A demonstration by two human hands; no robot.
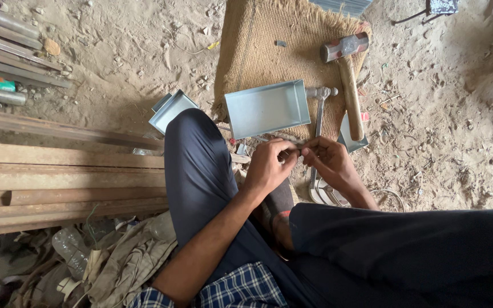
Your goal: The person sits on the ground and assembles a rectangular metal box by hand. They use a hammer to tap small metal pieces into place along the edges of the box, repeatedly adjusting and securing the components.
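Both hands, left hand [268, 165] and right hand [326, 159], pinch a thin grey metal strip [290, 138] between fingertips, its length running crosswise between them; shallow grey sheet-metal tray [267, 107] just beyond.

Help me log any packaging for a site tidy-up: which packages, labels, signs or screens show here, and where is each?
Small green packet: far left among the grey metal bars, flat, green with a red edge.
Clear plastic bottle: bottom left in the scrap pile, crumpled, no label visible.
Red patch: beside the hammer handle, too small to tell whether it is a label.
No signs or screens.
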